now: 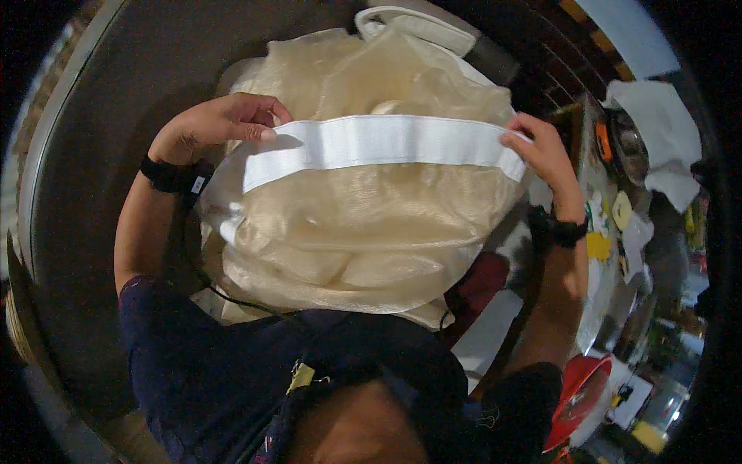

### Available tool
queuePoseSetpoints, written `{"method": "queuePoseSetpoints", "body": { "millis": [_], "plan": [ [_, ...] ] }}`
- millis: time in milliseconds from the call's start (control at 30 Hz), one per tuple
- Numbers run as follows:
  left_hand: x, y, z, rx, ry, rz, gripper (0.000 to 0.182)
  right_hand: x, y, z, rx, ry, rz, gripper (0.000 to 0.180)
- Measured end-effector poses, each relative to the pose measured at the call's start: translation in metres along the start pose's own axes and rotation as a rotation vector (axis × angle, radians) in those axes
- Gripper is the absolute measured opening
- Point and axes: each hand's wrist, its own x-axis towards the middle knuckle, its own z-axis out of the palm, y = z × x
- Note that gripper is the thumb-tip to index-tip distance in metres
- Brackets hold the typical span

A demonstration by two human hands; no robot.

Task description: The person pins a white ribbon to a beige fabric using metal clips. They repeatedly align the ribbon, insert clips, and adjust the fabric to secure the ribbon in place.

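A heap of sheer cream fabric (359,214) lies over my lap, with a wide white heading tape (371,139) stretched across it like the top band of a curtain. At the left part of the tape, my left hand (240,122) pinches the upper edge between thumb and fingers. My right hand (536,145) grips the tape's right end, and the band is spread flat between both hands. Shallow creases cross the tape. More of the sheer fabric is bunched beyond it, and a shorter bit of white tape (232,229) shows at the left among the folds.
Another folded white band (423,29) rests at the far edge of the heap. On the right, a cluttered surface holds a white cloth (661,133), an orange-handled item (603,141) and yellow pieces (598,246). A red basin (579,394) stands at the lower right.
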Motion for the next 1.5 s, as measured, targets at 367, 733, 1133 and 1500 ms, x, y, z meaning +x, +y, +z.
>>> {"method": "queuePoseSetpoints", "body": {
  "millis": [367,733,1133,1500],
  "plan": [
    [-0.062,-0.027,0.015,-0.053,0.193,-0.060,0.053,0.047,0.032,0.010,0.343,0.446,0.156,0.024],
    [-0.083,-0.055,0.041,-0.172,0.333,0.113,0.015,0.097,-0.050,0.021,0.292,0.541,0.101,0.051],
    [-0.026,0.012,0.046,-0.095,0.210,0.397,0.020,0.059,-0.248,0.076,-0.100,0.181,-0.724,0.060],
    [0.005,0.018,0.057,-0.272,0.183,0.540,0.047,0.048,-0.215,0.022,0.240,-0.076,-0.269,0.020]
  ]
}}
